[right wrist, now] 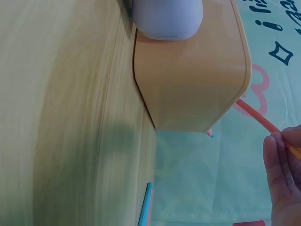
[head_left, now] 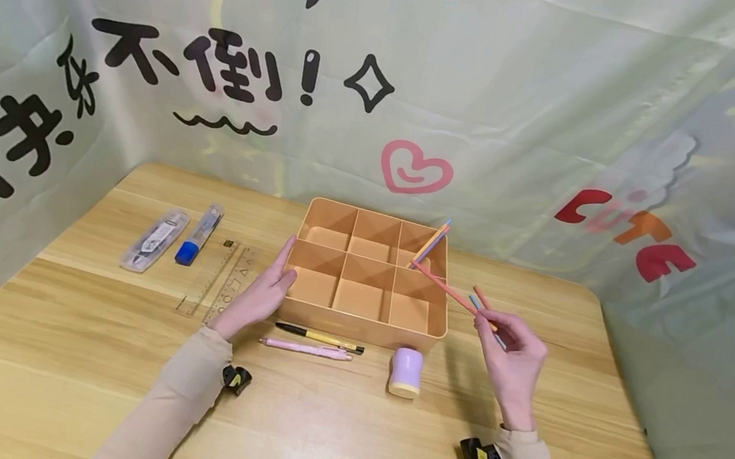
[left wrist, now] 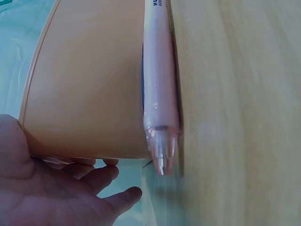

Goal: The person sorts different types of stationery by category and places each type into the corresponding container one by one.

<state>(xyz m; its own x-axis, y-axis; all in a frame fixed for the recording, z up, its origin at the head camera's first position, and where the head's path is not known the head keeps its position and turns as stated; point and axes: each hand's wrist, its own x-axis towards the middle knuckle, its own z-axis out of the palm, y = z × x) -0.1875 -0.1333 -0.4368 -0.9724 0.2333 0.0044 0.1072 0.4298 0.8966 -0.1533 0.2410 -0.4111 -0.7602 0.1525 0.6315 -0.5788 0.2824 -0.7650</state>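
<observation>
Pinching a red stick [head_left: 446, 287] in my right hand [head_left: 512, 352], right of centre! Whether the orange end by my fingertips belongs to it, I can't tell. Its far end crosses the tan box [head_left: 354, 325], mid-frame, while my left hand [head_left: 262, 297] rests on the left side, fingers extended, some tucked from view behind the wall. Upright sticks [head_left: 431, 243] lean in the rear-right compartment, lower ends unclear. In the right wrist view, a purple container [right wrist: 167, 19] is cut off up top, a blue stick [right wrist: 146, 205] at bottom.
</observation>
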